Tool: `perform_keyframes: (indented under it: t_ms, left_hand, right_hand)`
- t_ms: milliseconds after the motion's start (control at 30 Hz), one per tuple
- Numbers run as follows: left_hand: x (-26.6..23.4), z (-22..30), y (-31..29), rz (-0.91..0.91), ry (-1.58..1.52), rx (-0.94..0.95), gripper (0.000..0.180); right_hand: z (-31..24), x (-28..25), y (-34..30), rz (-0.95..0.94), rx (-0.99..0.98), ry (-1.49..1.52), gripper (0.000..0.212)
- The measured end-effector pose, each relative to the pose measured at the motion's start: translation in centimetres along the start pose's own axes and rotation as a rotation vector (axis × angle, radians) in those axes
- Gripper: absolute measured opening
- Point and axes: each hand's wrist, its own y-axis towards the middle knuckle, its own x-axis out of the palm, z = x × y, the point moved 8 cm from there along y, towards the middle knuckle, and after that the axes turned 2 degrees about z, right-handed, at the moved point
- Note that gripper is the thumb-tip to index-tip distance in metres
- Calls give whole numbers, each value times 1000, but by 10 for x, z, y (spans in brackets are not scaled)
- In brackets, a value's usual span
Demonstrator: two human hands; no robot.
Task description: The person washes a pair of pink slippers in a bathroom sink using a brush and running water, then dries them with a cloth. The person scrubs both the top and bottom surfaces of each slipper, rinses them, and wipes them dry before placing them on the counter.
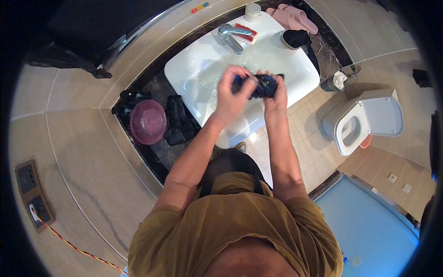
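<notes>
A dark, wet-looking bunched cloth (pixel 264 87) is held up over the white washbasin (pixel 179 69). My right hand (pixel 278 94) is wrapped round the cloth's right end from below. My left hand (pixel 233 90) grips its left end, thumb and fingers bent on it and a little smeared by motion. What the folds hide I cannot tell. Below the hands, cloudy water (pixel 258 55) lies in the basin. A chrome tap (pixel 228 31) stands at the far rim, just beyond my hands.
On the dark counter to the left are a pink basin (pixel 148 121) and a black crumpled cloth (pixel 179 121). A red-and-white item (pixel 246 33), white cup (pixel 252 12) and pink slippers (pixel 290 18) lie at the back. Rightward stand a bin (pixel 329 84) and toilet (pixel 342 138).
</notes>
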Motion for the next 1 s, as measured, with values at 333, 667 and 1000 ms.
perform_keyframes:
  t_ms: [333,667,1000]
  left_hand:
    - [4,-51,48,-514,-496,-683,22]
    - [53,-56,61,-1033,373,-635,40]
    - [73,-113,22,-1134,1262,-190,34]
  right_hand:
    - [-30,169,-183,-1079,-1496,-1148,28]
    - [77,148,-198,-1770,-1602,-1429,29]
    - [164,83,-74,-1430,-798,-1766,26]
